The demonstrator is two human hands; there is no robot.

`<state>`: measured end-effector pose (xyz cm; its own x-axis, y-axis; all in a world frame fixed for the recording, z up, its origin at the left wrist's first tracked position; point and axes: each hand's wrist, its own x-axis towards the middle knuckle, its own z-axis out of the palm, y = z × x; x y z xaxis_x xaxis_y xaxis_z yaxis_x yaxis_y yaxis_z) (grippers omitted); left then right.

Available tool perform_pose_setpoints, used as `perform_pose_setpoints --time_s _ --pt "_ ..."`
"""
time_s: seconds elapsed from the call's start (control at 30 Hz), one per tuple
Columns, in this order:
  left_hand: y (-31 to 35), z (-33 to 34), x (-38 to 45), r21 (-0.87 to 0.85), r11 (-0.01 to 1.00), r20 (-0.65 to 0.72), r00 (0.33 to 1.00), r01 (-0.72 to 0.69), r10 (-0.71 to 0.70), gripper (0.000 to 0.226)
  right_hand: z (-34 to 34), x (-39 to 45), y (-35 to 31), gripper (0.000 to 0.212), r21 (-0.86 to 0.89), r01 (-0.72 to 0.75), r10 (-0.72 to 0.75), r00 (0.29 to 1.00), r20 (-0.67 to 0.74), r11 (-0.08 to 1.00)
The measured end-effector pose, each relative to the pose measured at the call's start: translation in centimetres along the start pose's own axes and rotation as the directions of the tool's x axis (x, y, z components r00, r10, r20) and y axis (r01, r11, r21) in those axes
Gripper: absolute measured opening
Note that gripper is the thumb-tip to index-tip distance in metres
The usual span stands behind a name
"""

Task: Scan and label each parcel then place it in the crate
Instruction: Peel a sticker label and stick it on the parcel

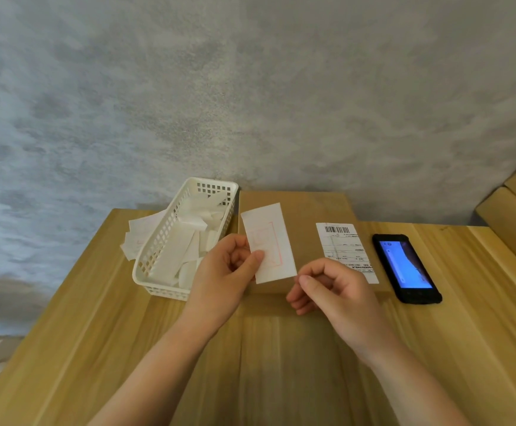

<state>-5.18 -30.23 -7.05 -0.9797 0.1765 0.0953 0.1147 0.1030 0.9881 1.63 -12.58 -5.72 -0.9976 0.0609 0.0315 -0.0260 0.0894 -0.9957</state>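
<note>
Two hands hover over the flat brown cardboard parcel (pixel 299 238) lying on the pale wooden table (pixel 103 327), up against the grey wall. My left hand (pixel 223 272) pinches a white paper slip (pixel 269 244) between thumb and forefinger, holding it above the parcel's left half; a faint red printed frame shows through the slip, but I cannot read any of its writing. My right hand (pixel 333 290) sits just at 4 o'clock of that slip, fingers curled, thumb and forefinger tips close to the slip's lower right corner; I cannot tell whether they actually grip it.

On the parcel's right side, at 2 o'clock from my right hand, a white shipping label (pixel 346 250) is stuck flat, with a black barcode along its top edge and lines of print too small to read. Just at 3 o'clock of the parcel lies a black rugged handheld scanner phone (pixel 406 267), its screen lit blue. At 9 o'clock of the parcel stands a white perforated plastic basket (pixel 158 256) filled with loose white paper strips (pixel 186 241), and more white sheets (pixel 137 238) lie beside it.
</note>
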Motion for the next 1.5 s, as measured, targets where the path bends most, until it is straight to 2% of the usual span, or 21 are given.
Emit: perform_pose_setpoints --time_s 0.4,0.7,0.77,0.83,0.87,0.9,1.0,1.07,1.17,1.5 --pt "0.1 0.2 -0.3 0.017 1.000 0.010 1.000 -0.003 0.003 0.009 -0.1 0.1 0.2 0.010 -0.020 -0.011 0.012 0.999 0.035 1.000" --pt "0.4 0.0 -0.5 0.053 0.998 0.043 0.999 0.015 -0.018 0.014 0.1 0.1 0.0 0.011 0.027 0.019 -0.020 0.999 0.042 0.999" --pt "0.6 -0.1 -0.6 0.138 0.990 0.070 0.997 0.018 -0.028 0.025 0.3 0.1 -0.2 0.010 0.053 0.036 -0.038 0.999 0.035 0.998" --pt "0.7 -0.1 -0.9 0.288 0.958 0.051 0.999 -0.006 -0.009 0.046 0.6 0.0 -0.4 0.011 0.064 0.062 -0.063 0.998 0.019 0.996" --pt "0.7 -0.2 -1.1 0.359 0.933 0.015 0.999 -0.038 0.035 0.057 0.7 0.1 -0.4 0.011 0.058 0.075 -0.076 0.997 0.011 0.995" --pt "0.8 -0.4 -1.3 0.417 0.904 -0.019 0.994 -0.092 0.110 0.058 0.9 0.1 -0.5 0.012 0.045 0.088 -0.088 0.996 0.004 0.995" --pt "1.6 -0.9 -1.7 0.474 0.836 -0.006 0.948 -0.277 0.318 0.027 1.5 0.2 -0.6 0.013 -0.010 0.129 -0.129 0.991 -0.026 0.992" --pt "2.3 -1.1 -2.1 0.420 0.846 0.087 0.942 -0.328 0.323 0.012 1.9 0.3 -0.8 0.014 -0.051 0.169 -0.170 0.985 -0.024 0.984" --pt "2.7 -1.2 -2.5 0.379 0.874 0.139 0.953 -0.304 0.271 0.010 2.4 0.6 -1.1 0.014 -0.101 0.222 -0.222 0.975 0.006 0.970" --pt "2.1 -3.0 -2.3 0.321 0.926 0.056 0.980 -0.199 0.191 0.011 4.3 1.7 -1.2 0.012 -0.339 0.275 -0.274 0.960 0.051 0.900"
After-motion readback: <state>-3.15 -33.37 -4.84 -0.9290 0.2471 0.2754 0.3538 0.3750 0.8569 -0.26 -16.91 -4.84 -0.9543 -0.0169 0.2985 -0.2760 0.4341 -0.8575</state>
